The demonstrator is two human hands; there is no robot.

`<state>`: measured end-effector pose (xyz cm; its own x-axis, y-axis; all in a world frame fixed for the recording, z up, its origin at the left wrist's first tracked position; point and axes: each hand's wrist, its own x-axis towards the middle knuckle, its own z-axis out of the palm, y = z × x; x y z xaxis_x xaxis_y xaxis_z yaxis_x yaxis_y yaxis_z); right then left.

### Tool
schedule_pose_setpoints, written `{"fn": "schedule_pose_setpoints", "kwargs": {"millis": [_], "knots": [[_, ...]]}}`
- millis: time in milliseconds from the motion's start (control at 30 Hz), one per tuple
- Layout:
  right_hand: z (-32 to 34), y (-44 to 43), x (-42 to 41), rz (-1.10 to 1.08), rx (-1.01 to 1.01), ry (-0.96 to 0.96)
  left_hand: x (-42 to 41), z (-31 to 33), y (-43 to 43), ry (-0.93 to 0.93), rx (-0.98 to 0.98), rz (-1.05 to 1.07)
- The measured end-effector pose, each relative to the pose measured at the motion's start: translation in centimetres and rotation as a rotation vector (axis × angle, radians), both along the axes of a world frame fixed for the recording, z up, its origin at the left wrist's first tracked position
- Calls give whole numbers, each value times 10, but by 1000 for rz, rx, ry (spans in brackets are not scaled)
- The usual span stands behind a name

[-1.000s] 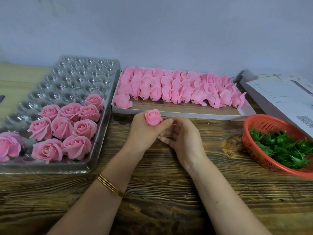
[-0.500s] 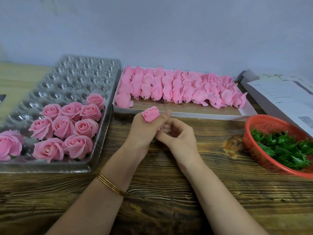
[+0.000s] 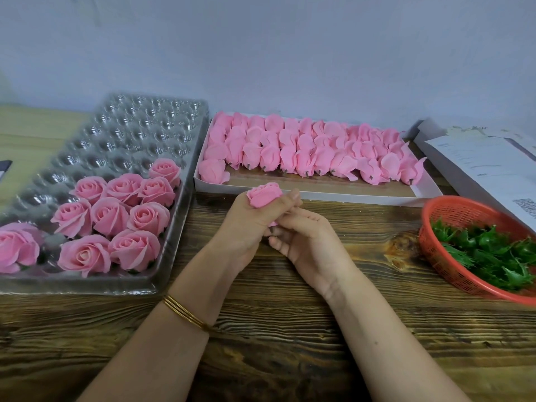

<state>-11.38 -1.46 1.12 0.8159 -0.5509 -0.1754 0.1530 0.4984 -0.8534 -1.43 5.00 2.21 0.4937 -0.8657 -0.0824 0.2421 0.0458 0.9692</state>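
Head view: we see a small pink rose bud [image 3: 264, 194], matte, its petals wrapped tight, tilted leftward. Our left hand [image 3: 255, 224] grips it in curled fingers above the wooden tabletop [image 3: 290, 329], just in front of the white box [image 3: 362, 195] of loose petals. Our right hand [image 3: 307, 242] pinches the bud's lower tip

The pink rose bud [image 3: 264, 194] is small and tightly furled (petals wrapped close round the centre). It sits tilted, top leaning up and left, pinched in the left hand [image 3: 252, 224] above the desk [image 3: 290, 329]; fingers hide its lower end.
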Motion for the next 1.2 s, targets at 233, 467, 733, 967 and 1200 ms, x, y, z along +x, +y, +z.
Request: {"fn": "schedule_pose_setpoints", "kwargs": {"millis": [233, 467, 733, 967, 1200], "knots": [[1, -1, 0, 39, 60, -13, 6, 1, 4, 52, 0, -128], [2, -1, 0, 94, 139, -31, 7, 4, 7, 24, -18, -153], [-13, 4, 4, -241, -437, 149, 0, -5, -3, -18, -53, 35], [-15, 10, 5, -392, -718, 201, -6, -10, -7, -47, -73, 73], [-14, 6, 4, -252, -554, 95, 2, -7, -5, 49, -67, -25]]}}
